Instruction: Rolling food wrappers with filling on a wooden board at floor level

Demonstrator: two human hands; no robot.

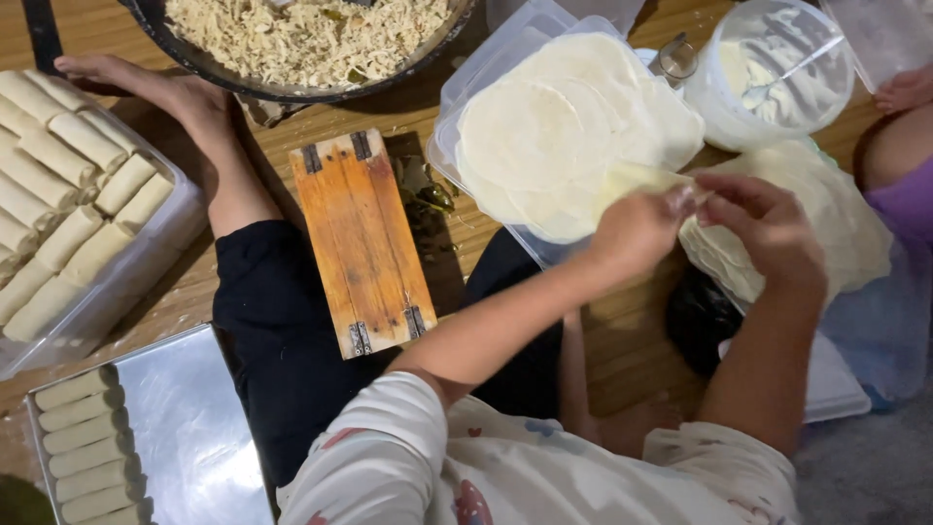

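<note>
Wrapper sheet (637,180), thin, pale, limp, likely tearing easily; best taken at its edge. Left hand (637,228) and right hand (763,224) are pinching it, peeling it off the wrapper stack (564,126) in a plastic container (486,73), beside a wooden board (360,243).

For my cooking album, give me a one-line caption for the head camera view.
Left hand and right hand peel a thin wrapper from the stack, beside trays of finished rolls.
</note>
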